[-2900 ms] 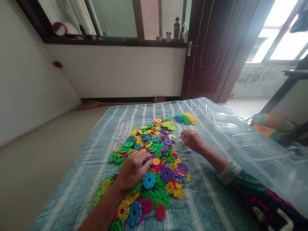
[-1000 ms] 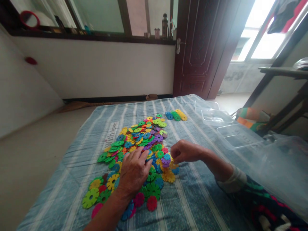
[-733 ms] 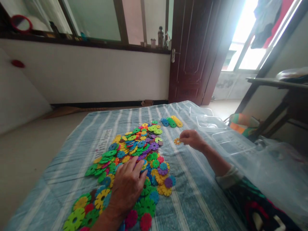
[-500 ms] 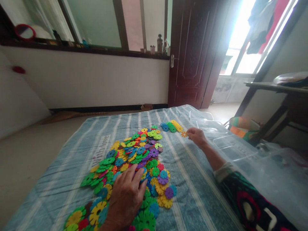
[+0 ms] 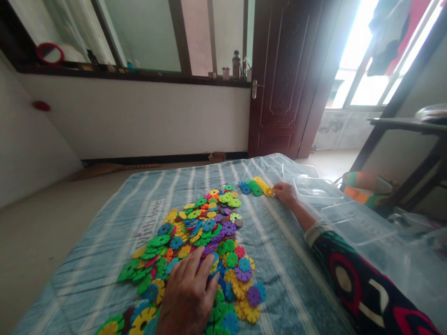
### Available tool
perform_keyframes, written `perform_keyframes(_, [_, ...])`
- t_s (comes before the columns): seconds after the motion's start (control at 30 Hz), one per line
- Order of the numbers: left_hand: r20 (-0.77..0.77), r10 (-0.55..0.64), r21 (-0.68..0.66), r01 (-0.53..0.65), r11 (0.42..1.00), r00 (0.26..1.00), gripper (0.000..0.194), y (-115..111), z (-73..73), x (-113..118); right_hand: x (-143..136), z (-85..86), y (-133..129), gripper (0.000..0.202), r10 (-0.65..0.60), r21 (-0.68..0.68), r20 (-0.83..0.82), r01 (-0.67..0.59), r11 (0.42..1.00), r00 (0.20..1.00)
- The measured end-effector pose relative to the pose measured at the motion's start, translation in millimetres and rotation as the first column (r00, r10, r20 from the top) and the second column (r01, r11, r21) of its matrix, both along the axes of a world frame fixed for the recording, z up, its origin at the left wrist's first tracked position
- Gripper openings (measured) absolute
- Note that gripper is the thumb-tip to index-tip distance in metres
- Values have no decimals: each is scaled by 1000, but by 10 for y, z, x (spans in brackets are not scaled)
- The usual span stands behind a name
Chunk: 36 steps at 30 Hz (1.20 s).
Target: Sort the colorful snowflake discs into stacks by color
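My left hand (image 5: 190, 291) rests palm down on a large heap of colourful notched plastic discs (image 5: 209, 225), its fingers slightly apart. Whether a disc lies under the fingertips is hidden. Beyond the heap my right hand (image 5: 285, 191) pinches an orange-yellow snowflake disc (image 5: 268, 191) at the near end of a yellow row of overlapping discs (image 5: 260, 183). Side by side with this row lie a green row (image 5: 256, 188) and a short blue row (image 5: 245, 187).
A striped blue cloth (image 5: 279, 260) covers the surface under the discs. Clear plastic containers (image 5: 317, 188) stand along the right side, close to my right forearm. A dark wooden door (image 5: 279, 83) and a ledge with a thermos (image 5: 236, 64) are farther back.
My right hand has brought the orange-yellow disc left, up to the near end of the yellow row. My left hand stays on the heap. The view has shifted slightly.
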State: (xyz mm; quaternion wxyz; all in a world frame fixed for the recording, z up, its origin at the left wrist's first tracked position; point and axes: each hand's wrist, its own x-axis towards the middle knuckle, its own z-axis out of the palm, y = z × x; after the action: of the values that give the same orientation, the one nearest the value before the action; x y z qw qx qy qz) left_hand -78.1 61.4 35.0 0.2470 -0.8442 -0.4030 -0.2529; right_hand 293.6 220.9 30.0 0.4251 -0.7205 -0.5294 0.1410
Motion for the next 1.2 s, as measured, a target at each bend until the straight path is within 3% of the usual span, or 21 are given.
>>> perform_keyframes(0.23, [56, -9, 14, 8, 1000, 998, 22, -30, 34, 60, -31, -17, -43, 22, -79, -32, 145, 84, 996, 986])
perform_keyframes(0.5, [60, 11, 3, -11, 1000, 998, 22, -20, 13, 62, -161, -27, -60, 24, -60, -84, 328, 92, 992, 943])
perform_keyframes(0.7, [4, -8, -12, 8, 1000, 1000, 26, -14, 11, 11, -172, -35, -54, 20, -33, -74, 379, 66, 995, 925])
perform_keyframes(0.97, [62, 8, -41, -5, 999, 998, 23, -32, 32, 74, -161, -73, -83, 19, -20, -47, 427, 45, 998, 904])
perform_keyframes(1.2, [61, 36, -100, -30, 995, 997, 24, -78, 76, 103, -367, -6, -366, 19, 36, -66, 446, -7, 998, 894])
